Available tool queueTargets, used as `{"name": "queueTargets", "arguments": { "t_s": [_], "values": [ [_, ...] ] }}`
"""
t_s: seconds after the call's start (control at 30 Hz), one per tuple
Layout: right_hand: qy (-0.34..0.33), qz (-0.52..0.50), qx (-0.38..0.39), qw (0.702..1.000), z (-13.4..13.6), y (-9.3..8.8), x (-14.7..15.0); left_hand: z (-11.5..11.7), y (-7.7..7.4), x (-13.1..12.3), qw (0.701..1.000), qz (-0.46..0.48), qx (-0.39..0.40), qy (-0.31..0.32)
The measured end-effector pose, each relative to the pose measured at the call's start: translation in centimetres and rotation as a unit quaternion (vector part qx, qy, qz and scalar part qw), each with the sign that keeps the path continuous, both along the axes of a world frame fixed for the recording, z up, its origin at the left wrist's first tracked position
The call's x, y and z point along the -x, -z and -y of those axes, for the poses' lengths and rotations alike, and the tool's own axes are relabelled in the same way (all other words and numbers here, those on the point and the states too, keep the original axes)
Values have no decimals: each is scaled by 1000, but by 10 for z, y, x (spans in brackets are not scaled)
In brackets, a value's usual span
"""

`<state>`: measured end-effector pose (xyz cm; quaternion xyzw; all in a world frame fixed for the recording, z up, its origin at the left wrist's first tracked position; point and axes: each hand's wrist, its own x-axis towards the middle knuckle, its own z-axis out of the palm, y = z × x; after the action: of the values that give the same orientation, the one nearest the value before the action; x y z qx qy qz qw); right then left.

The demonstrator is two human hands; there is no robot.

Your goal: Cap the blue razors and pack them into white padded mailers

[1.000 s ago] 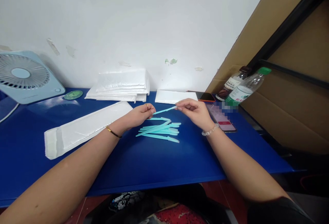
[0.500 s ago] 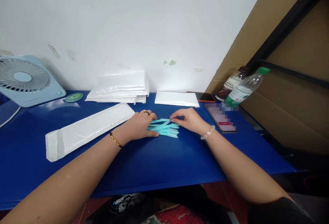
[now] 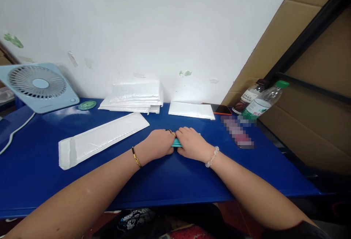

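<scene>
A bundle of slim turquoise plastic sticks [image 3: 177,143] lies low over the table, mostly hidden by my hands. Fingers of my left hand [image 3: 161,144] are wrapped round its left part. My right hand [image 3: 193,143] closes over the right part, fingers curled down and thumb on the near side. Only a short stretch of turquoise shows between the two hands, which almost touch. To the left, a long white padded envelope [image 3: 104,140] lies slantwise on the blue table [image 3: 170,184].
At the back are a stack of white padded envelopes [image 3: 134,96], one shorter envelope [image 3: 191,110] and a dark phone [image 3: 221,109]. A blurred-out phone [image 3: 238,132] and two bottles [image 3: 256,102] are on the right. A blue fan [image 3: 41,85] and green disc [image 3: 87,105] are left.
My right hand has moved left from pinching at the loose stick ends and now closes over the sticks. The spread-out sticks are gathered together. The view has shifted slightly.
</scene>
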<state>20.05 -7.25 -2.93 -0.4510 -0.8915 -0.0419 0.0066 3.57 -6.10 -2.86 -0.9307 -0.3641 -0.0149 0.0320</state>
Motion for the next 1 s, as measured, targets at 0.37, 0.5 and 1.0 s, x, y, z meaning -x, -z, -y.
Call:
{"name": "queueTargets", "arguments": {
  "t_s": [0.37,0.5,1.0],
  "values": [
    [50,-373,80,923,-18,3,-9,-8,-42,19,882,467,5,-57],
    [8,-526,146,838,-18,8,0,-5,-58,1,742,651,160,-13],
    [13,-638,267,722,-31,22,-14,-35,-51,85,944,164,113,-263]
  ]
}}
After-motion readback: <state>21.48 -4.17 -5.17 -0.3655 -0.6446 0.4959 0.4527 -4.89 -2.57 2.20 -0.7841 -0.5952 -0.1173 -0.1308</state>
